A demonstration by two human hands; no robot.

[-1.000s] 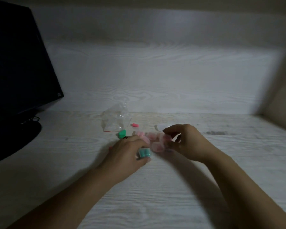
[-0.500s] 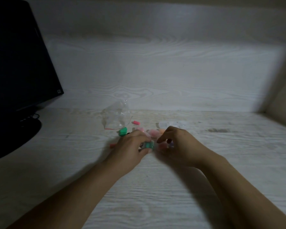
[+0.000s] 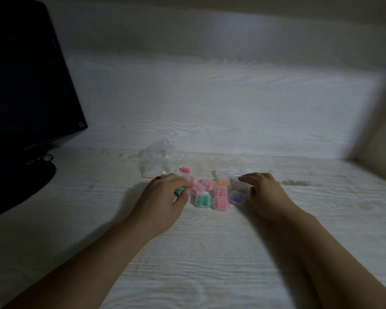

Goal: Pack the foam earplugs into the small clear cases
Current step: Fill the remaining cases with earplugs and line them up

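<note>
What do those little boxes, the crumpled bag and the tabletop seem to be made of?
The boxes, like the green-filled one, look like clear hard plastic: coloured plugs show through and the edges stay square. The bag seems thin glossy plastic film, wrinkled with bright glints. The tabletop shows pale wood grain with a matte look; real wood or printed laminate, I cannot tell.

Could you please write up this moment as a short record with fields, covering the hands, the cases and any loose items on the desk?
left hand: pinches a green earplug
right hand: fingers relaxed, holds nothing, beside the cases
filled cases: green case, purple case, orange case, several pink ones, clustered between the hands
loose earplug: pink, lying on the desk behind the cluster
bag: clear, crumpled, behind the left hand
monitor: dark, far left
</note>
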